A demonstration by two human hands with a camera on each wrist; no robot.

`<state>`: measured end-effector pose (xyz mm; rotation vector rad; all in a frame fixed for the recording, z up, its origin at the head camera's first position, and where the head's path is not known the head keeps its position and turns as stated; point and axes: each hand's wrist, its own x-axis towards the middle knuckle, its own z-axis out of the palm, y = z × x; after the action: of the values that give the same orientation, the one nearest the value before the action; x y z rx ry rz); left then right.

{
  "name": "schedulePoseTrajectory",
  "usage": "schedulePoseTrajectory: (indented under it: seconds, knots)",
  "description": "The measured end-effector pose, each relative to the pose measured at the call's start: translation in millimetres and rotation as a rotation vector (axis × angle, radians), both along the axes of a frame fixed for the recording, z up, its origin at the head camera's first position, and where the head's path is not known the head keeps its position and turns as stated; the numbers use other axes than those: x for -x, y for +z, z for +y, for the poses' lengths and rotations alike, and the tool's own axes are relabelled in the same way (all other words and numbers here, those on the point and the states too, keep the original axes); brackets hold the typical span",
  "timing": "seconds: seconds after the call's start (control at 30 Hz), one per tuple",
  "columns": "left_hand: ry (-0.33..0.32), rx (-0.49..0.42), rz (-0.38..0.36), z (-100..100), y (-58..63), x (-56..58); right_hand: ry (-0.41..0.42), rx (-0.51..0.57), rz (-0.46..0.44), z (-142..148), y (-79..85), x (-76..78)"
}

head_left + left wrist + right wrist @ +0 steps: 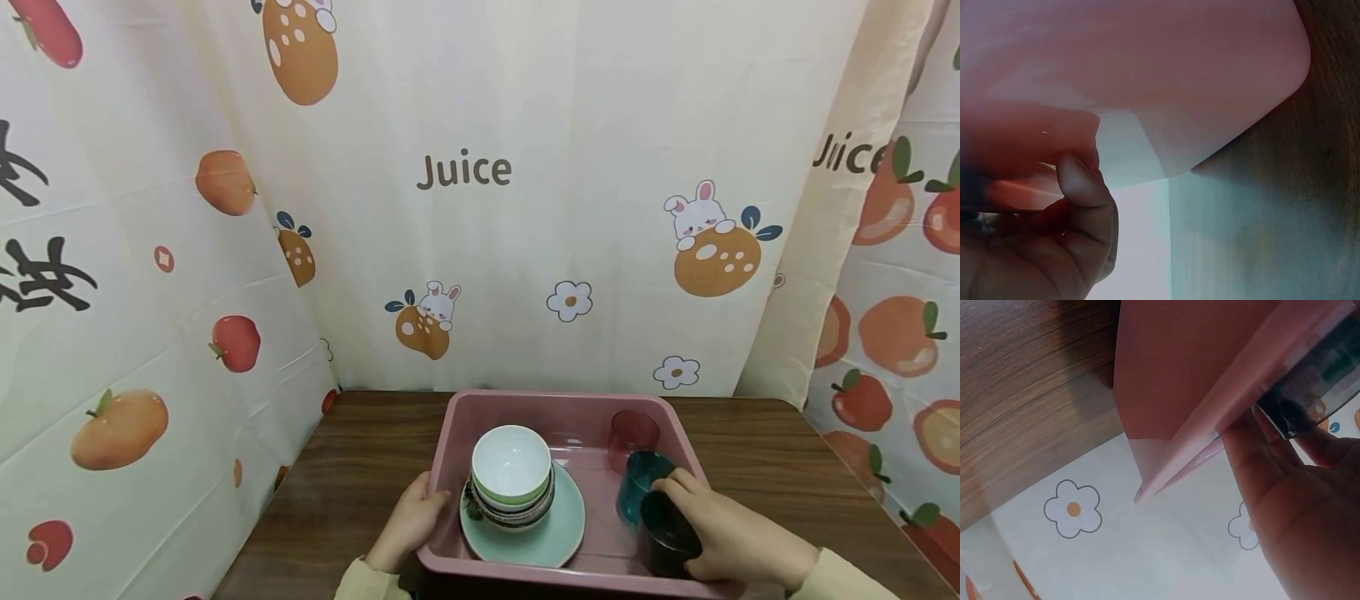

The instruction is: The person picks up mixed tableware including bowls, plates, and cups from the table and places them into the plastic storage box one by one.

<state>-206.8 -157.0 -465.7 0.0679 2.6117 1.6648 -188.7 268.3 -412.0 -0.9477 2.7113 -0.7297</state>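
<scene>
A pink rectangular tub (590,475) sits on the wooden table, its near edge towards me. My left hand (408,518) grips its left rim, thumb over the edge; the left wrist view shows the fingers (1088,219) curled at the pink wall. With my right hand (738,533) I hold a dark see-through cup (663,546) by its rim, inside the tub's near right corner. Just behind it stands a teal cup (637,490), and farther back is a red cup (628,435). On the left, a stack of bowls (512,467), the top one white inside, rests on a pale green plate (568,521).
Dark wooden tabletop (360,450) shows on both sides of the tub. A printed curtain (495,242) with fruit and rabbits hangs right behind the table and along both sides.
</scene>
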Motion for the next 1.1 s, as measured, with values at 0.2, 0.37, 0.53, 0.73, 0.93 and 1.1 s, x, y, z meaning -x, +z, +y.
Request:
schedulePoseTrajectory:
  seconds: [0.2, 0.37, 0.53, 0.73, 0.93, 1.1]
  knots:
    - [0.001, 0.003, 0.000, 0.2, 0.2, 0.6, 0.019, -0.030, -0.043, 1.8, 1.3, 1.6]
    - [-0.001, 0.000, -0.002, 0.4, 0.8, 0.2, 0.033, -0.040, -0.104, 3.1, 3.8, 2.0]
    - [0.006, 0.022, 0.004, 0.7, 1.8, -0.5, 0.052, -0.054, -0.093, 2.4, 4.7, 0.9]
    - [0.011, 0.030, 0.006, 0.7, 2.2, -0.6, 0.051, -0.081, -0.078, 0.4, 3.8, -1.0]
    - [0.009, 0.031, 0.000, 0.2, 2.7, -0.6, 0.039, -0.099, -0.079, -1.3, 4.8, -2.3]
    - [0.009, 0.037, 0.006, -0.2, 3.4, -1.1, 0.037, -0.090, -0.090, -2.5, 5.6, -2.8]
